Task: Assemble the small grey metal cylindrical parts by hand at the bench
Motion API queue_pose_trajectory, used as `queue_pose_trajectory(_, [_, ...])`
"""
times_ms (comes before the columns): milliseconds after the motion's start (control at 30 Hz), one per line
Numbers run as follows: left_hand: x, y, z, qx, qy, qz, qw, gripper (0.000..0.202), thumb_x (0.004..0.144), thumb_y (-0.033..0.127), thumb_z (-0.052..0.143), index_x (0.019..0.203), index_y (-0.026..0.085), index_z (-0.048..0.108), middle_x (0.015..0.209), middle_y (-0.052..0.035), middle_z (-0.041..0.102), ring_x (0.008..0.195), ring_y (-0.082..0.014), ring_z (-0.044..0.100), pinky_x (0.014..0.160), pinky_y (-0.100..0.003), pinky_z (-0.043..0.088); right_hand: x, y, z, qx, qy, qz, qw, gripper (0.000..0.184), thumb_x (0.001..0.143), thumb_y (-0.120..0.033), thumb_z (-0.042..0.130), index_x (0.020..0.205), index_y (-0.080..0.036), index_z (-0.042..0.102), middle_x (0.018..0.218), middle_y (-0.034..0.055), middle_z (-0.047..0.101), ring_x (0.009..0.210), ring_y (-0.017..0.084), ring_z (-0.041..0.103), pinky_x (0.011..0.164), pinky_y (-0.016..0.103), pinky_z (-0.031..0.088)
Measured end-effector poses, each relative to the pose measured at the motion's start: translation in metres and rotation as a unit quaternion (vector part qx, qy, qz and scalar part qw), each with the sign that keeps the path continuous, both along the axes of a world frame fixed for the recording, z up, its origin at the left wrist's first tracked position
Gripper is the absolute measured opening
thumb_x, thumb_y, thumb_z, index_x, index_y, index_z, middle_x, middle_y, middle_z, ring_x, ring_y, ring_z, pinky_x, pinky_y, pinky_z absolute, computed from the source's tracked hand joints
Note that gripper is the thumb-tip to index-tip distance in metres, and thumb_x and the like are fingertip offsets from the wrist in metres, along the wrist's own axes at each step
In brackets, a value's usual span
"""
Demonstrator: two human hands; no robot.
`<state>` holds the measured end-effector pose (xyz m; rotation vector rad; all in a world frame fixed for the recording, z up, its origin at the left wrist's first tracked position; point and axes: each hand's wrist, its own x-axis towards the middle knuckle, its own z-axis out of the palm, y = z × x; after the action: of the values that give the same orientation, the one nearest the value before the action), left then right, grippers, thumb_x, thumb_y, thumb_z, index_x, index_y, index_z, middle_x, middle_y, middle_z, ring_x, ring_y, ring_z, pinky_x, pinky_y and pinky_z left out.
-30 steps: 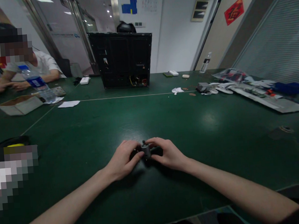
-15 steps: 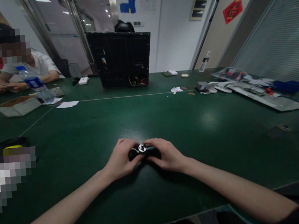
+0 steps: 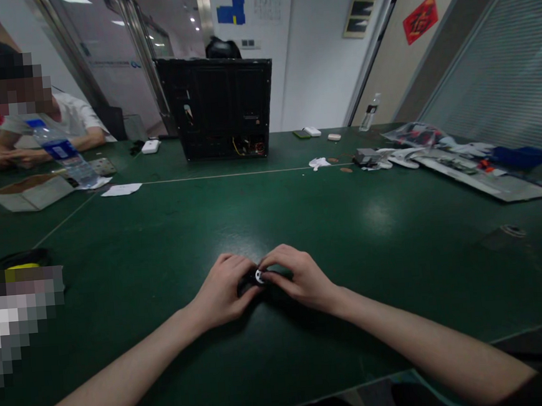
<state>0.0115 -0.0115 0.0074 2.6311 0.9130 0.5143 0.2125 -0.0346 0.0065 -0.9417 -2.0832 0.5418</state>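
A small dark part with a white, dark-spotted disc [image 3: 259,277] on its top is between my hands, low over the green table [image 3: 196,209]. My left hand [image 3: 228,287] is closed round its dark body from the left. From the right, my right hand [image 3: 300,279] brings thumb and fingertips together on the upper side of the disc, covering part of it. What kind of part this is I cannot make out, and the fingers hide most of its body.
A black box-like panel [image 3: 221,107] stands at the back. At the left are a water bottle [image 3: 68,157], an open carton [image 3: 31,195] and a seated person [image 3: 74,121]. A flat board [image 3: 475,177] with bags and parts lies to the right, beyond a dim cylindrical object [image 3: 508,232].
My right hand has shifted from the dark body's right side up onto the disc, its fingertips now covering the disc's middle. The left hand keeps its hold.
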Motion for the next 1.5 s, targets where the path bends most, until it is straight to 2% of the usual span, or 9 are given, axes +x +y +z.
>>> queue_pose_trajectory(167, [0.0, 0.0, 0.001, -0.013, -0.01, 0.018, 1.0, 0.016, 0.082, 0.026, 0.057, 0.097, 0.02, 0.056, 0.092, -0.0039, 0.064, 0.087, -0.022, 0.058, 0.086, -0.04, 0.039, 0.011, 0.008, 0.002, -0.007, 0.02, -0.037, 0.999, 0.009, 0.085, -0.02, 0.057, 0.091, -0.019, 0.064, 0.089, 0.0033, 0.067, 0.087, 0.015, 0.058, 0.081, 0.03, 0.045])
queue_pose_trajectory(400, [0.0, 0.001, 0.0, -0.027, -0.026, 0.046, 0.998, 0.017, 0.082, 0.03, 0.058, 0.096, 0.02, 0.058, 0.092, -0.0043, 0.064, 0.088, -0.0226, 0.059, 0.083, -0.04, 0.041, 0.026, 0.022, -0.015, -0.042, -0.111, 0.003, 0.993, 0.013, 0.081, -0.02, 0.062, 0.091, -0.02, 0.07, 0.095, 0.0038, 0.068, 0.093, 0.018, 0.057, 0.085, 0.033, 0.044])
queue_pose_trajectory(533, [-0.001, 0.001, 0.0, -0.026, -0.016, 0.049, 0.998, 0.019, 0.081, 0.03, 0.06, 0.097, 0.019, 0.057, 0.092, -0.0041, 0.063, 0.088, -0.0223, 0.058, 0.083, -0.04, 0.041, 0.025, 0.022, -0.015, -0.053, -0.139, 0.009, 0.989, 0.016, 0.08, -0.02, 0.062, 0.094, -0.02, 0.07, 0.099, 0.0048, 0.067, 0.096, 0.019, 0.056, 0.087, 0.035, 0.043])
queue_pose_trajectory(733, [-0.001, 0.0, 0.001, -0.021, -0.014, 0.046, 0.999, 0.022, 0.079, 0.03, 0.062, 0.097, 0.019, 0.056, 0.092, -0.0042, 0.062, 0.087, -0.0229, 0.057, 0.082, -0.04, 0.042, 0.021, 0.017, -0.009, -0.06, -0.119, 0.011, 0.991, 0.029, 0.075, -0.02, 0.066, 0.104, -0.019, 0.065, 0.1, 0.0061, 0.066, 0.097, 0.02, 0.056, 0.088, 0.037, 0.043])
queue_pose_trajectory(967, [-0.002, -0.002, 0.001, -0.014, -0.045, 0.057, 0.997, 0.032, 0.078, 0.037, 0.064, 0.101, 0.018, 0.053, 0.099, -0.0065, 0.061, 0.091, -0.0242, 0.056, 0.084, -0.041, 0.043, 0.004, 0.011, -0.014, -0.061, -0.107, -0.004, 0.992, 0.041, 0.074, -0.029, 0.067, 0.112, -0.017, 0.058, 0.103, 0.0074, 0.065, 0.093, 0.02, 0.057, 0.083, 0.036, 0.043])
queue_pose_trajectory(1267, [-0.002, -0.002, 0.002, -0.018, -0.043, 0.054, 0.997, 0.031, 0.079, 0.037, 0.062, 0.102, 0.018, 0.052, 0.1, -0.0083, 0.061, 0.092, -0.0251, 0.056, 0.084, -0.042, 0.044, -0.005, 0.009, -0.02, -0.042, -0.093, -0.034, 0.994, 0.031, 0.073, -0.016, 0.064, 0.104, -0.019, 0.063, 0.097, 0.004, 0.068, 0.091, 0.019, 0.058, 0.083, 0.034, 0.042])
queue_pose_trajectory(1400, [-0.002, -0.002, 0.003, -0.019, -0.048, 0.052, 0.997, 0.029, 0.081, 0.035, 0.061, 0.102, 0.018, 0.053, 0.099, -0.0079, 0.061, 0.092, -0.0248, 0.056, 0.085, -0.043, 0.043, -0.006, 0.007, -0.019, -0.053, -0.079, -0.033, 0.995, 0.033, 0.073, -0.016, 0.064, 0.105, -0.02, 0.064, 0.095, 0.0041, 0.069, 0.086, 0.019, 0.06, 0.08, 0.033, 0.043])
queue_pose_trajectory(1500, [-0.002, -0.001, 0.003, -0.023, -0.055, 0.061, 0.996, 0.028, 0.082, 0.035, 0.06, 0.102, 0.018, 0.054, 0.1, -0.008, 0.062, 0.093, -0.0249, 0.057, 0.085, -0.044, 0.044, -0.005, 0.005, -0.012, -0.059, -0.043, -0.034, 0.997, 0.029, 0.075, -0.018, 0.063, 0.104, -0.019, 0.064, 0.095, 0.0043, 0.069, 0.085, 0.017, 0.061, 0.079, 0.031, 0.045])
